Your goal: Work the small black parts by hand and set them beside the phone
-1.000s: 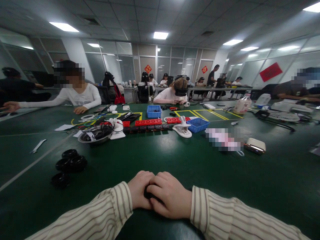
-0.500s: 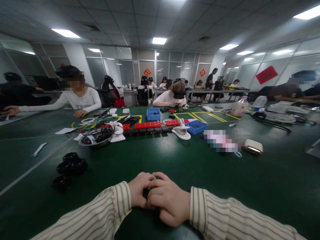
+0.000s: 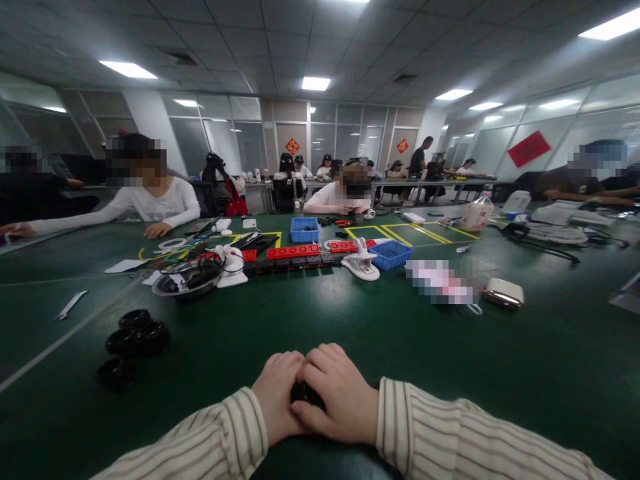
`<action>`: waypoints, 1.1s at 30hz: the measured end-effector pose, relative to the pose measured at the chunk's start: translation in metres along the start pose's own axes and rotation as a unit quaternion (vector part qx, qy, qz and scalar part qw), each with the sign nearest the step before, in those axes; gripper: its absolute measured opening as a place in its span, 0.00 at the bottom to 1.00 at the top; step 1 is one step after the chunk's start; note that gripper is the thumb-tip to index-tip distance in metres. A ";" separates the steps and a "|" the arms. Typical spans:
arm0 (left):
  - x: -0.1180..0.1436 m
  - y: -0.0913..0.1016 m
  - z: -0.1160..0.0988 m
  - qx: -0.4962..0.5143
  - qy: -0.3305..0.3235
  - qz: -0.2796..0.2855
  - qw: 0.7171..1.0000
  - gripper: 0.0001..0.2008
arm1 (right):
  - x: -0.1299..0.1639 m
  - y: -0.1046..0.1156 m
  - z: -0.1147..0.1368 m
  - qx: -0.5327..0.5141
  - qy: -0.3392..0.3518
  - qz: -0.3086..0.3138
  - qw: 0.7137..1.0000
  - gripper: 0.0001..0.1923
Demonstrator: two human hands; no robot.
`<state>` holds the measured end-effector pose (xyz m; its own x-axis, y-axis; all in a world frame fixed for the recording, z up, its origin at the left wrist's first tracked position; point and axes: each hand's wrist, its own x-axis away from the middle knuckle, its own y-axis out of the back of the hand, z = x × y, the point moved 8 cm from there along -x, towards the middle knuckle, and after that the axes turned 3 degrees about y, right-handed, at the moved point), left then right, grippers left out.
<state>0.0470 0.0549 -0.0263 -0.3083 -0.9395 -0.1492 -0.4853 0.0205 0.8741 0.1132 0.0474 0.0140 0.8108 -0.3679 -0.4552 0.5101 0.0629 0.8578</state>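
Note:
My left hand [image 3: 277, 398] and my right hand [image 3: 337, 397] rest together on the green table [image 3: 350, 327] at the near edge, fingers curled around a small black object [image 3: 306, 395]. Only a dark sliver of it shows between the fingers, so I cannot tell what it is. Both wrists wear striped sleeves. Several black rings [image 3: 135, 337] lie on the table to the left of my hands, apart from them.
Farther back are a metal bowl of dark parts [image 3: 187, 279], red power strips [image 3: 295, 251], two blue bins [image 3: 393, 253], a white clamp [image 3: 361, 263], a white case [image 3: 505, 292] and a metal strip [image 3: 70, 304]. People sit around the table's far and side edges.
My hands stay clasped on the black object; the fingers have shifted slightly and the hands have edged a little to the right. The view has tilted slightly.

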 end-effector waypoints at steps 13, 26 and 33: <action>-0.009 0.001 0.005 0.042 -0.141 0.114 0.983 0.17 | 0.003 0.006 0.031 -0.167 0.222 -0.001 0.961 0.11; 0.007 0.005 0.001 0.026 -0.050 -0.011 0.998 0.34 | 0.003 0.012 0.001 -0.100 0.027 -0.074 0.992 0.24; 0.002 0.006 -0.001 0.029 -0.042 0.022 0.998 0.17 | 0.000 0.002 0.001 -0.082 0.036 -0.020 0.996 0.11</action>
<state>0.0446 0.0530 -0.0206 -0.3971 -0.9050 -0.1526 -0.5158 0.0825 0.8527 0.1140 0.0464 0.0157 0.8042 -0.3055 -0.5098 0.5781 0.2028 0.7904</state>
